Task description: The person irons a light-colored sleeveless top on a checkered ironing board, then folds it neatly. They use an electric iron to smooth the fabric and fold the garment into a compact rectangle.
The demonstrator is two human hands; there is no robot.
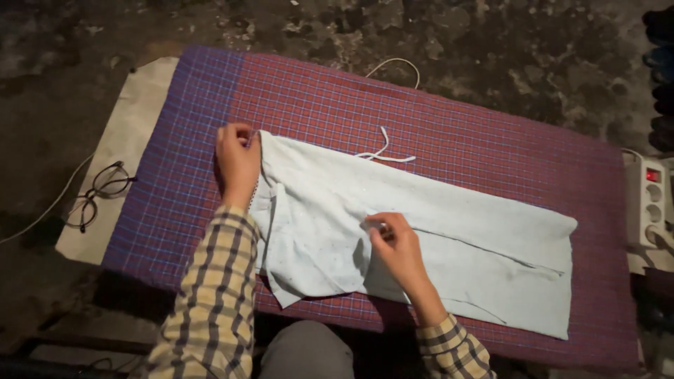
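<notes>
From the head camera, you are looking down at a pale garment (421,238) laid flat and lengthwise on a checked red and blue cloth (491,147), which covers a low padded board resting on the dark, stained floor (491,49).

Your left hand (237,163) sits at the left end of the garment, at what looks like the waist edge. Its fingers are curled and its grip is closed on that edge, holding the fabric down against the checked cloth.

Your right hand (394,242) rests near the middle of the garment, close to the near edge. Its fingertips are pinched together on a small fold of the fabric, so this grip is closed on the garment too. Both sleeves are yellow plaid.

A thin white drawstring (382,152) trails from the top edge of the garment onto the checked cloth, just beyond your hands.

A beige pad (130,119) shows from under the left edge of the checked cloth, and a pair of dark-rimmed glasses (98,193) lies partly on it. A white cord (45,210) runs across the floor beside them.

At the right edge, well apart from your hands, a white power strip (649,203) shows a red switch.
</notes>
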